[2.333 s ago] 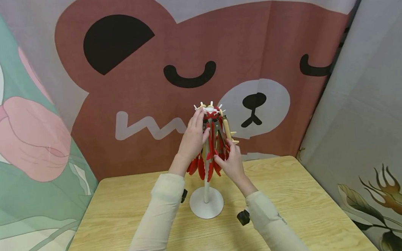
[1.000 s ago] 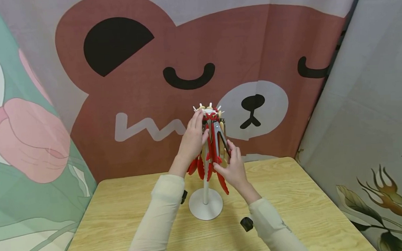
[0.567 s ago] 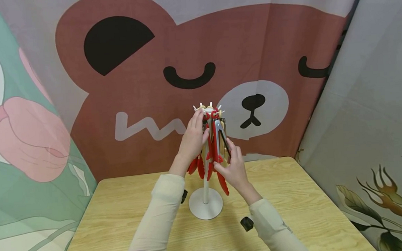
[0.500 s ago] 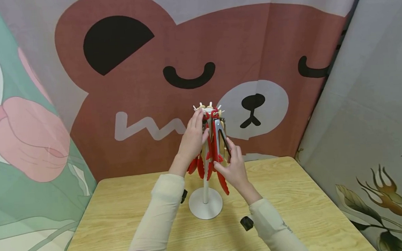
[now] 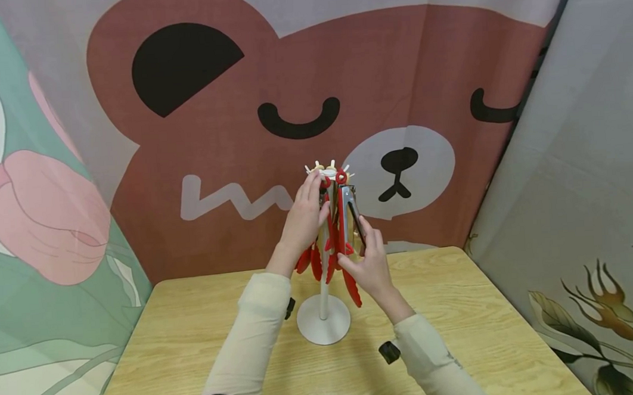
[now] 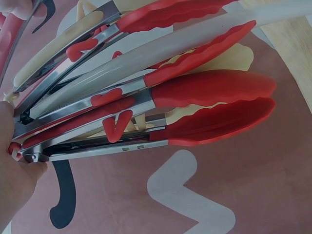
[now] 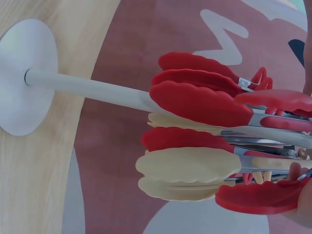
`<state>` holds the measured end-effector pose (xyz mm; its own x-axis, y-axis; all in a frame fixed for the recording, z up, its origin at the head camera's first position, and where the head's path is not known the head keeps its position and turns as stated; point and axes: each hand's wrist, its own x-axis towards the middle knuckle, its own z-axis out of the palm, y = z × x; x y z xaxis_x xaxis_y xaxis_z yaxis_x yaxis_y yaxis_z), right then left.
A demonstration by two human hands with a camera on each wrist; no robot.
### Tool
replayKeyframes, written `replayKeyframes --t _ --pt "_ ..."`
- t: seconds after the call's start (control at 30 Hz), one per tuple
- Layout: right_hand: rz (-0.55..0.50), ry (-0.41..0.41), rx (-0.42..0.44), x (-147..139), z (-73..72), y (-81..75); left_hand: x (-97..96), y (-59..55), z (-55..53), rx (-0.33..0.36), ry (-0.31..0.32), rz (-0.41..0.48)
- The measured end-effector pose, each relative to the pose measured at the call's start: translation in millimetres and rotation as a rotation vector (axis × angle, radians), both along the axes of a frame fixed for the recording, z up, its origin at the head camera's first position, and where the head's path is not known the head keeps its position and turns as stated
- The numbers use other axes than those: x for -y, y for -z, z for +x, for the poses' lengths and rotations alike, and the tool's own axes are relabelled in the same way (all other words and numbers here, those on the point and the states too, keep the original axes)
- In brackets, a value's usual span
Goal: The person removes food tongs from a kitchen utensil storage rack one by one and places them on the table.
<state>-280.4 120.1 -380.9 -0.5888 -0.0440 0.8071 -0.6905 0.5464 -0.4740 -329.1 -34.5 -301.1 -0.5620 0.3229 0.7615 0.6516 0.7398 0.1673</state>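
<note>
A white stand (image 5: pixel 324 307) with a round base and a ring of hooks (image 5: pixel 328 172) at its top bears several red-tipped and tan-tipped tongs. My left hand (image 5: pixel 301 219) grips the left side of the stand's top, fingers up at the hooks and thumb in front. At the right side my right hand (image 5: pixel 368 260) holds red tongs (image 5: pixel 346 220) by their lower part, between thumb and fingers. Their red ring is up at the hooks; whether it sits on one I cannot tell. Tan tongs (image 7: pixel 187 165) hang close by in the right wrist view.
The stand is on a pale wooden table (image 5: pixel 206 340). A curtain (image 5: pixel 212 155) with a bear print hangs right behind it. More red tongs (image 6: pixel 214 90) hang on the left side. A dark wrist-worn block (image 5: pixel 389 352) juts below my right forearm.
Earlier, tan tongs were spread outward by my right hand; then the red tongs came into it. The red tongs' upper end has since risen slightly toward the hooks. My left hand has stayed put.
</note>
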Motion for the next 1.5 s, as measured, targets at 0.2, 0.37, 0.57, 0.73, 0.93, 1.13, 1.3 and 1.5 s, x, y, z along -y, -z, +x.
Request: replayKeyframes --t 0.2,0.37,0.57,0.73,0.93,1.13,1.3,1.5 --pt "0.000 -0.002 -0.024 -1.5 1.3 0.5 0.8 0.6 0.1 0.000 0.000 0.005" --pt "-0.001 0.001 -0.022 -2.9 3.3 1.0 1.0 0.5 0.6 0.007 0.007 0.011" --pt "-0.004 0.006 -0.037 -5.6 5.1 0.8 0.5 0.5 1.0 0.000 0.012 0.013" --pt "-0.025 0.018 -0.027 -9.2 6.0 1.5 0.6 0.9 0.2 -0.003 0.009 0.013" --pt "-0.052 0.011 0.000 -13.3 7.4 3.2 0.6 1.0 -1.2 -0.018 0.010 0.013" --pt "-0.068 0.011 0.018 -16.5 8.5 6.6 0.5 1.2 -1.2 -0.018 0.011 0.010" --pt "-0.063 0.010 0.010 -18.7 8.7 11.6 0.8 1.2 -1.4 -0.023 0.010 0.009" --pt "-0.048 0.032 0.019 -21.5 9.4 19.5 0.6 0.6 -0.5 -0.012 0.009 0.005"
